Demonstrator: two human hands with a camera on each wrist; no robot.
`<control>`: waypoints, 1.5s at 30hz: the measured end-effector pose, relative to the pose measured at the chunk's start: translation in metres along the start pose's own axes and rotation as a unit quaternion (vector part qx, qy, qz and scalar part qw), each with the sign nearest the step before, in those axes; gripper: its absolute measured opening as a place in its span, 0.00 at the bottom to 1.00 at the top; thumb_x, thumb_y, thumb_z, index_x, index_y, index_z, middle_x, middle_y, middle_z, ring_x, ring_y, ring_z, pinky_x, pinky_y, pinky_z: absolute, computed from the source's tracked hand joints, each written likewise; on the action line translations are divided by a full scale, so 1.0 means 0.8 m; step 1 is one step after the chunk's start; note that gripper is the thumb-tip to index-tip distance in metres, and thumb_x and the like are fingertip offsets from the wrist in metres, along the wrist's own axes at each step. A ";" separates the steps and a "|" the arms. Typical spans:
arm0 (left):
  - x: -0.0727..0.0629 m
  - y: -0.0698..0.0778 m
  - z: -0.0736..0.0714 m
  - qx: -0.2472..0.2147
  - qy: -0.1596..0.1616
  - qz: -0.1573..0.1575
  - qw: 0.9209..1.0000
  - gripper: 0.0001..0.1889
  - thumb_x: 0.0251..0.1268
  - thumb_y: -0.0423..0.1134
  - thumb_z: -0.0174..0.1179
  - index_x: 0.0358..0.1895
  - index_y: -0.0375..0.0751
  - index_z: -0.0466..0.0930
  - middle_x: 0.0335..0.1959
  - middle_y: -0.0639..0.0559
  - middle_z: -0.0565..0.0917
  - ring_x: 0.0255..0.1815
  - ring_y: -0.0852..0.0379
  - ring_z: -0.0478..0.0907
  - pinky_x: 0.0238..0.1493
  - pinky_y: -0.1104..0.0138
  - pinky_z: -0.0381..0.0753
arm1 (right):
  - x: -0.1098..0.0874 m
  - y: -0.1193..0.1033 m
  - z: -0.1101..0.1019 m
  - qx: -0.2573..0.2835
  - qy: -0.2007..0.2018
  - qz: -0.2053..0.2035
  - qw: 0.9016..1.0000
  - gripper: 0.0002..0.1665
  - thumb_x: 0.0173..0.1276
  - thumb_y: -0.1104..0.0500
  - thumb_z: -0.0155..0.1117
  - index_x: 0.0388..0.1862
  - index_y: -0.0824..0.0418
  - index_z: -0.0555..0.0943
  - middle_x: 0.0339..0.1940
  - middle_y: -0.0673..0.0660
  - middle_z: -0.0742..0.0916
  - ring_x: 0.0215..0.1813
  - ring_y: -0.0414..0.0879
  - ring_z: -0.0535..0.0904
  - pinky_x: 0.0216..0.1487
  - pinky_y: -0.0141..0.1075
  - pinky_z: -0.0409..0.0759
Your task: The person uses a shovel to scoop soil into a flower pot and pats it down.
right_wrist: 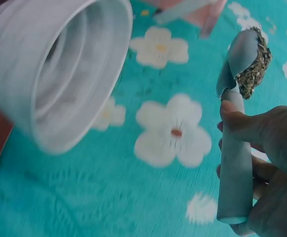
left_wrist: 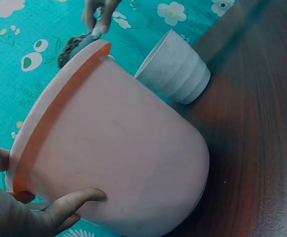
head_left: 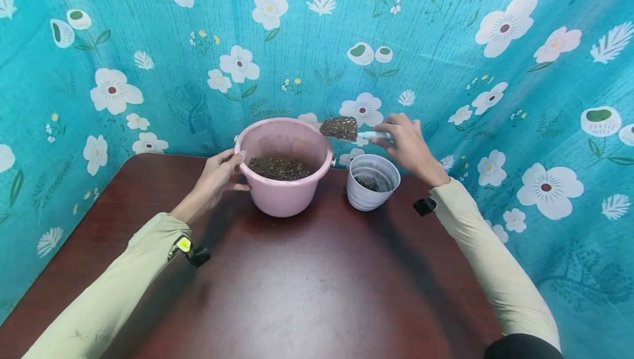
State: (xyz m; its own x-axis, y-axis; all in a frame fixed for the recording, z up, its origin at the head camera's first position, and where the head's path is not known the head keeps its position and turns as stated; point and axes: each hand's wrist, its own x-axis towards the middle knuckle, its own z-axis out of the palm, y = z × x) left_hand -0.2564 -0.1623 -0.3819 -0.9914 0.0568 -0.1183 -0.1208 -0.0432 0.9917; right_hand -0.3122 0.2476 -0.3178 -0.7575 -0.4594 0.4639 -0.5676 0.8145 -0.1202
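Observation:
A pink bucket (head_left: pixel 282 196) with dark soil (head_left: pixel 279 168) in its bottom stands at the back of the table. My left hand (head_left: pixel 216 179) grips its left rim, and in the left wrist view a finger (left_wrist: pixel 79 201) lies against the outer wall. In my right hand (head_left: pixel 407 147) is the pale handle of a small trowel (right_wrist: pixel 235 163). Its blade, heaped with soil (head_left: pixel 339 127), is up beside the bucket's right rim, higher than the grey-white ribbed pot (head_left: pixel 364 201). A little dark soil lies inside that pot.
A dark red-brown wooden table (head_left: pixel 297 282) carries both containers near its back edge. Right behind them hangs a turquoise flowered curtain (head_left: pixel 297 45), which also runs down both sides. The pot stands a short gap to the right of the bucket.

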 end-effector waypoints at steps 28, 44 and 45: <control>-0.002 -0.004 -0.003 0.006 0.002 0.008 1.000 0.32 0.84 0.45 0.51 0.82 0.34 0.58 0.71 0.30 0.67 0.43 0.66 0.82 0.49 0.52 0.93 | -0.078 0.071 0.001 -0.302 0.091 -0.120 0.941 0.11 0.73 0.76 0.62 0.36 0.68 0.88 0.37 0.65 0.80 0.40 0.60 0.68 0.46 0.63 0.75; -0.001 -0.014 0.007 -0.004 0.002 -0.001 1.000 0.31 0.84 0.45 0.52 0.81 0.36 0.60 0.73 0.30 0.67 0.51 0.58 0.81 0.48 0.54 0.94 | -0.035 0.033 -0.043 -0.227 0.142 -0.068 0.961 0.06 0.69 0.64 0.73 0.41 0.66 0.87 0.38 0.68 0.79 0.43 0.64 0.68 0.44 0.65 0.68; -0.001 -0.015 0.007 -0.005 0.004 -0.001 1.000 0.31 0.84 0.45 0.52 0.81 0.36 0.60 0.73 0.30 0.67 0.51 0.58 0.81 0.48 0.53 0.94 | -0.031 0.030 -0.043 -0.220 0.150 -0.066 0.962 0.06 0.69 0.64 0.73 0.41 0.67 0.87 0.38 0.68 0.79 0.42 0.64 0.67 0.43 0.65 0.66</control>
State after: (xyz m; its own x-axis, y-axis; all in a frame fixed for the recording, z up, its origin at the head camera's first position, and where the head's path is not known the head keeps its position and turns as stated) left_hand -0.2541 -0.1561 -0.3932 -0.9914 0.0488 -0.1214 -0.1239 -0.0520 0.9909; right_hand -0.2955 0.2907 -0.3021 -0.5240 -0.5003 0.6893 -0.4109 0.8574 0.3099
